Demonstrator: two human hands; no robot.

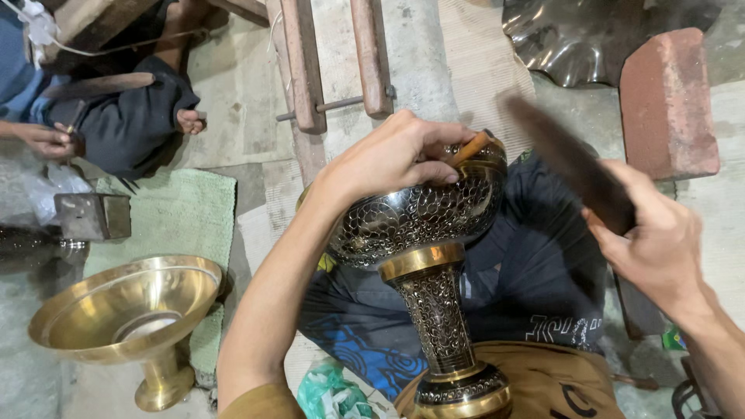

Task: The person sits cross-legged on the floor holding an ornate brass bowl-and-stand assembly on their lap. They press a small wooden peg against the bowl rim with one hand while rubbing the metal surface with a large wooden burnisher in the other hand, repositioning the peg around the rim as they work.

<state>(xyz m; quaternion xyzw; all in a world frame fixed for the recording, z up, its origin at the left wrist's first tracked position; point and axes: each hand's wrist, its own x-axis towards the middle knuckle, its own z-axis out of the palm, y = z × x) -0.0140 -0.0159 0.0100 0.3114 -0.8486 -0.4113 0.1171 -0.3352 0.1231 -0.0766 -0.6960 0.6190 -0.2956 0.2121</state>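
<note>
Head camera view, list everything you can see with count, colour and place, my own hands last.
Engraved vase: one, black and brass, centre, on lap.
Chisel: one, orange-brown, against vase bowl.
Mallet: one, dark, blurred, right.
Plain brass vase: one, gold, lower left.
Green mat: one, left floor.
Brick: one, red, upper right.
Metal block: one, grey, left.
Wooden bars: two, top centre.
Another person: one, dark clothes, upper left.
Left hand: holds chisel.
Right hand: grips mallet.
</note>
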